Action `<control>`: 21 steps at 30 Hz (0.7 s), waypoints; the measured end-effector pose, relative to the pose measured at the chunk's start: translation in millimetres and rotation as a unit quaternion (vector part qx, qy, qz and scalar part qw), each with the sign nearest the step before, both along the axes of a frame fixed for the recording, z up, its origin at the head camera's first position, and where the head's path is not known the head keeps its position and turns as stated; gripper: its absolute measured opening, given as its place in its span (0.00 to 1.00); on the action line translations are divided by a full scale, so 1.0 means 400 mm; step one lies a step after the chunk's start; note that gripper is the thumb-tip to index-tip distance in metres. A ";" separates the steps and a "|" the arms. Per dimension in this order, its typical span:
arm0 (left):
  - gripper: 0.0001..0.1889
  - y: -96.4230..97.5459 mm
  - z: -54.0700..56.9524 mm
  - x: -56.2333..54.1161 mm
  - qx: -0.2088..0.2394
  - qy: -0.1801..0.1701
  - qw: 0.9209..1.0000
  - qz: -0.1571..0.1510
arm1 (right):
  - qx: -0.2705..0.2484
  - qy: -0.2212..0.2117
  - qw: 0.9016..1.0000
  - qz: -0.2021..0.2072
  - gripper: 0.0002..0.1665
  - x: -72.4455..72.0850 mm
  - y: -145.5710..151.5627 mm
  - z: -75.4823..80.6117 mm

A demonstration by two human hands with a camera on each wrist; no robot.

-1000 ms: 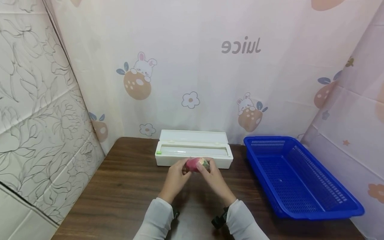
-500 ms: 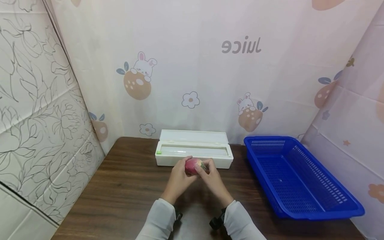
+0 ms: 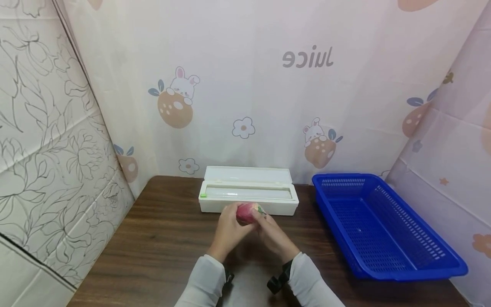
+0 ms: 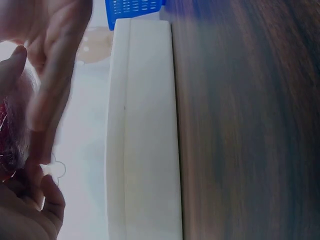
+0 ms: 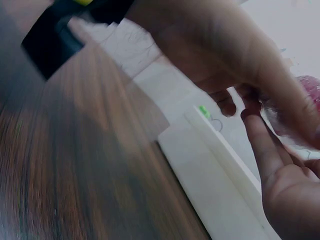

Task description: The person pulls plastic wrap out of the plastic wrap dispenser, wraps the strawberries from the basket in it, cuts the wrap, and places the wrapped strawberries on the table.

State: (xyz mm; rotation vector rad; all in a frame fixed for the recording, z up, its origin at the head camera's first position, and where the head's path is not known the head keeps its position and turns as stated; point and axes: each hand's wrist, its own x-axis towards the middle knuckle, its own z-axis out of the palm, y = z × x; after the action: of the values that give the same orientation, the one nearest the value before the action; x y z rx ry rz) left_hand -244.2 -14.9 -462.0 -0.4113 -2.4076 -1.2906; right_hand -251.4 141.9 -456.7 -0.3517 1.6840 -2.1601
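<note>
Both hands hold a pink dragon fruit (image 3: 246, 212) with green and pale yellow patches, just in front of a white cling film dispenser (image 3: 249, 205). Shiny clear film covers it in the right wrist view, where the fruit (image 5: 311, 89) shows at the right edge. My left hand (image 3: 227, 232) grips its left side between thumb and fingers. My right hand (image 3: 274, 236) has its thumb on the near right side; its other fingers are mostly hidden behind and below. In the left wrist view the fruit (image 4: 12, 122) is partly cut off, with fingers of both hands around it.
The dispenser's lid (image 3: 247, 175) stands raised against the patterned back wall; a green slider (image 3: 203, 195) sits at its left end. A blue perforated basket (image 3: 356, 273) stands on the right of the brown wooden table (image 3: 153, 238).
The fruit has turned a little in the hands. My right hand's fingers have slid from its right end to lower and behind it. The left hand has shifted slightly right.
</note>
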 end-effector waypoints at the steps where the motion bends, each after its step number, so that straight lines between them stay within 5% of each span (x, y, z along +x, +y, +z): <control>1: 0.30 -0.001 0.000 0.001 -0.003 0.002 1.000 0.002 | -0.008 -0.006 1.000 0.004 0.38 0.000 0.001 -0.001; 4: 0.31 -0.007 -0.002 0.000 -0.015 0.011 1.000 -0.004 | -0.029 -0.015 0.999 0.015 0.37 0.001 0.003 -0.001; 12: 0.34 -0.056 0.013 -0.009 -0.036 0.036 0.994 -0.101 | -0.043 -0.031 0.998 0.021 0.32 0.004 0.030 -0.005; 21: 0.26 -0.069 0.004 -0.010 -0.050 0.017 0.993 -0.106 | -0.001 0.005 0.999 0.043 0.29 0.001 0.052 -0.002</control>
State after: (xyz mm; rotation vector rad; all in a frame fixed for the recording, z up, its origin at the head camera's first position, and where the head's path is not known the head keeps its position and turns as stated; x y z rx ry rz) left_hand -248.1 -42.5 -460.5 -0.7305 -2.4599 -1.2381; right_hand -250.9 162.6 -457.5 -0.4277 1.6408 -2.1016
